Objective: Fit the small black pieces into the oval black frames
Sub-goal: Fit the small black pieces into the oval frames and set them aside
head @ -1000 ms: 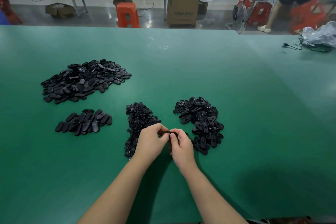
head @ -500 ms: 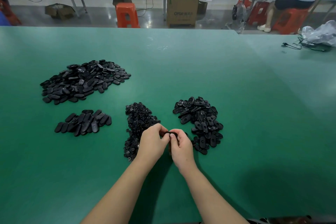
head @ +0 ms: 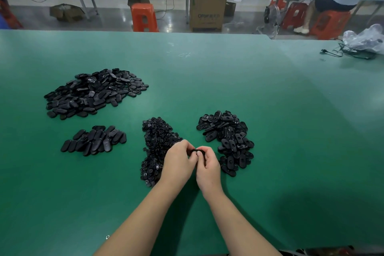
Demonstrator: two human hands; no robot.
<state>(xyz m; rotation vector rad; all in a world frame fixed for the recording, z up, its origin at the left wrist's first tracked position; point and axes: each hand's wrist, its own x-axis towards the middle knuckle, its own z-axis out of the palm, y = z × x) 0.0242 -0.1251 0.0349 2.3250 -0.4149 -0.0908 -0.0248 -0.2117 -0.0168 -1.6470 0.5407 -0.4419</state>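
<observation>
Oval black frame (head: 195, 150) sits pinched between both hands just above the counter (head: 270, 131). Left hand (head: 179, 162) and right hand (head: 207, 167) curl fingertips onto it, likely pressing a small piece home; the piece itself is hidden. Supplies lie within reach: heap of small black pieces (head: 158, 143) under the left hand, heap of empty frames (head: 227, 137) beside the right. Farther left, a small batch (head: 94, 140) and large pile (head: 93, 92), probably finished ones.

Two bare forearms, bare hands (head: 195, 164) (no sleeves, no gloves)
</observation>
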